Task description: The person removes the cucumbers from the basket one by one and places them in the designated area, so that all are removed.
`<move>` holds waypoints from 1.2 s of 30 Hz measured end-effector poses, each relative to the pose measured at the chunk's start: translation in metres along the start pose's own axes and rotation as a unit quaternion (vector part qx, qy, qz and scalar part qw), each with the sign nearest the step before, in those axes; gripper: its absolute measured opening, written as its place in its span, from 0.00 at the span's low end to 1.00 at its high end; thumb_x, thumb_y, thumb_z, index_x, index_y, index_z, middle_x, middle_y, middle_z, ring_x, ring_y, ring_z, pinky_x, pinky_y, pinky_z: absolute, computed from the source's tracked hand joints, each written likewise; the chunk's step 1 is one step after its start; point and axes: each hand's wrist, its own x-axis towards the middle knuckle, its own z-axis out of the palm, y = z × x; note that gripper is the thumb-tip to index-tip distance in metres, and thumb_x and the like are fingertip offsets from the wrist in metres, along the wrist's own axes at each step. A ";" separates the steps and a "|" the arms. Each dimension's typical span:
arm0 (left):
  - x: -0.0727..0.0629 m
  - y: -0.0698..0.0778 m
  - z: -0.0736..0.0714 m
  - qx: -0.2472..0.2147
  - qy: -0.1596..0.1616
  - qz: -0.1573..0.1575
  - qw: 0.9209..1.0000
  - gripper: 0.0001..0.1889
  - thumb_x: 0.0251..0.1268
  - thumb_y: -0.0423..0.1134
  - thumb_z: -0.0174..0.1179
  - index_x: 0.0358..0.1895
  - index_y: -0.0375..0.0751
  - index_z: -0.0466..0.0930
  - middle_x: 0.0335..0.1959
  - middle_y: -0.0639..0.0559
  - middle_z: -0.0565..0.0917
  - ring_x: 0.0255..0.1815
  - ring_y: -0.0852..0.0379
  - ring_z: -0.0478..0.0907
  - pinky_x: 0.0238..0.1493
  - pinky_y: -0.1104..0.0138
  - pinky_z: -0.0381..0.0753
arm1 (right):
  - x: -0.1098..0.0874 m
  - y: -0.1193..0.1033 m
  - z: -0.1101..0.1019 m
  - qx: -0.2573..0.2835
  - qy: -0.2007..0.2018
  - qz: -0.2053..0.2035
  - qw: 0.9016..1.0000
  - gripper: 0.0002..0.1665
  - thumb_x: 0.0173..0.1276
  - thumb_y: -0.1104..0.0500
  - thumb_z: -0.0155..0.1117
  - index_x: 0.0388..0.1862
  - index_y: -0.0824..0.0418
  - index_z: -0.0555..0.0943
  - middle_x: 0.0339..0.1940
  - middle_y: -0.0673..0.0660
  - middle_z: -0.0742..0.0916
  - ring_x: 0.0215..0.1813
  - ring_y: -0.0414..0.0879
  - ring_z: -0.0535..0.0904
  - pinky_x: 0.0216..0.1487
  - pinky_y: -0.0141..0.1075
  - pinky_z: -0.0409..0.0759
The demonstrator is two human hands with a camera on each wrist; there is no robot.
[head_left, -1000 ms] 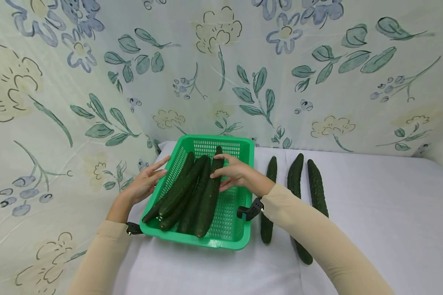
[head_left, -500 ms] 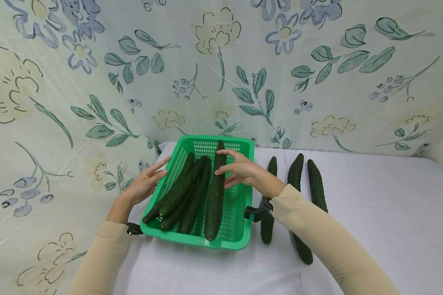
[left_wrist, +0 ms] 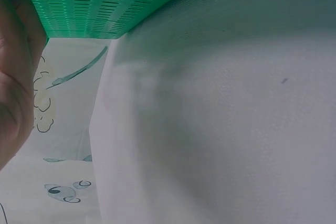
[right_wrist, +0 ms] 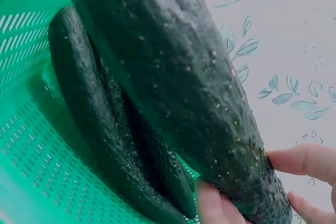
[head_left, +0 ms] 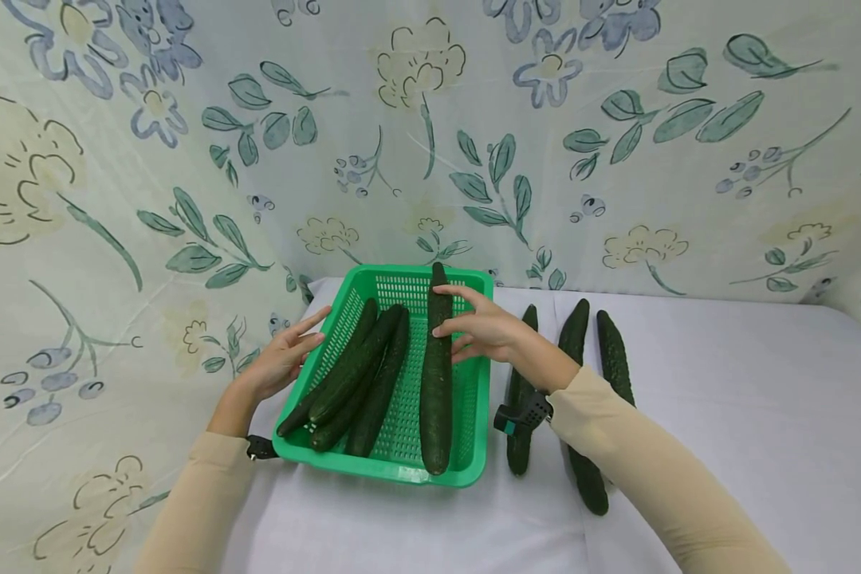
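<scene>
My right hand (head_left: 484, 325) grips a long dark green cucumber (head_left: 436, 399) around its upper part, holding it over the right side of the green plastic basket (head_left: 479, 470). In the right wrist view this cucumber (right_wrist: 173, 77) fills the middle, pinched between thumb and fingers. Several other cucumbers (head_left: 355, 371) lie slanted together in the left half of the basket. My left hand (head_left: 276, 359) rests at the basket's outer left side, fingers extended toward the rim. The left wrist view shows the left hand (left_wrist: 16, 72) beside the slotted wall.
Three more cucumbers (head_left: 520, 430) lie lengthwise on the white tablecloth (head_left: 746, 414) to the right of the basket, partly covered by my right forearm. A flower-patterned cloth (head_left: 402, 143) hangs behind and at the left of the table.
My right hand has lifted the cucumber away from the others in the basket and carried it to the right and slightly up. The left hand and the basket have stayed put.
</scene>
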 end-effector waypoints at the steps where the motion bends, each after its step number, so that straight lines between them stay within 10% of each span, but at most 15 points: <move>1: 0.000 0.000 0.000 0.001 -0.002 0.001 1.000 0.29 0.83 0.41 0.45 0.81 0.55 0.51 0.65 0.44 0.72 0.12 0.63 0.59 0.16 0.71 0.63 | -0.002 -0.001 -0.001 0.002 0.000 -0.002 1.000 0.45 0.69 0.71 0.61 0.80 0.46 0.58 0.59 0.69 0.76 0.23 0.50 0.78 0.37 0.48 0.83; 8: 0.001 -0.004 0.000 -0.012 -0.011 0.009 1.000 0.30 0.83 0.39 0.45 0.82 0.52 0.49 0.17 0.58 0.66 0.12 0.65 0.61 0.16 0.60 0.56 | -0.014 -0.001 -0.007 0.010 0.001 -0.006 1.000 0.47 0.68 0.73 0.61 0.79 0.44 0.59 0.54 0.67 0.75 0.23 0.49 0.78 0.41 0.50 0.82; 26: 0.000 -0.004 0.000 -0.020 -0.011 0.009 1.000 0.29 0.83 0.39 0.45 0.82 0.52 0.49 0.19 0.57 0.66 0.11 0.63 0.60 0.15 0.63 0.57 | -0.038 0.007 -0.049 -0.001 0.006 -0.037 0.999 0.46 0.71 0.70 0.58 0.82 0.49 0.52 0.39 0.59 0.83 0.24 0.44 0.79 0.40 0.47 0.81; 36: 0.000 -0.003 0.000 -0.005 -0.003 0.007 1.000 0.29 0.83 0.40 0.46 0.81 0.55 0.51 0.37 0.52 0.76 0.12 0.63 0.60 0.16 0.70 0.63 | -0.049 0.014 -0.069 -0.012 0.035 -0.036 0.999 0.46 0.72 0.69 0.58 0.82 0.48 0.53 0.41 0.60 0.80 0.26 0.45 0.75 0.39 0.44 0.79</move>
